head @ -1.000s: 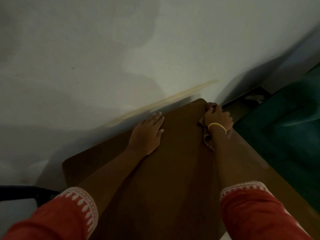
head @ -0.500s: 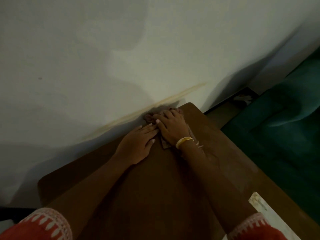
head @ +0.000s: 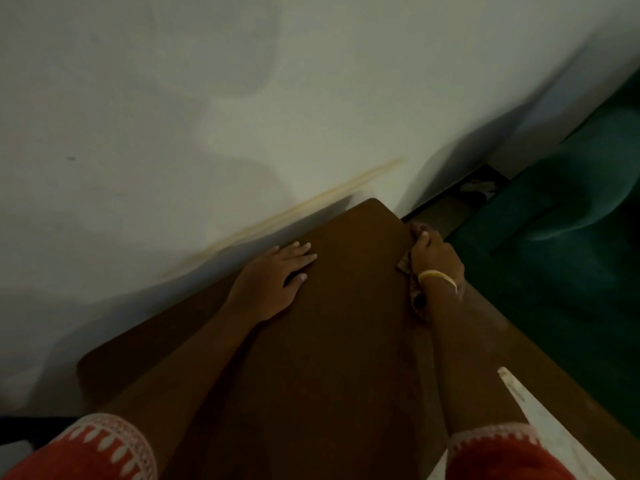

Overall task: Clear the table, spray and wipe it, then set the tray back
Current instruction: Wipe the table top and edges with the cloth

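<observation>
1. Patterned cloth (head: 415, 296) lies at the table (head: 329, 358) right edge near the far corner, gripped under the right hand (head: 434, 258); overshoot could drop it off the edge.
2. Left hand (head: 273, 278) rests flat, fingers straight, near the wall-side edge; it may slip on a damp surface.

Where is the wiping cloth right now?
In the head view, the cloth is under the right hand at the table's far right edge, near the corner by the wall.
</observation>
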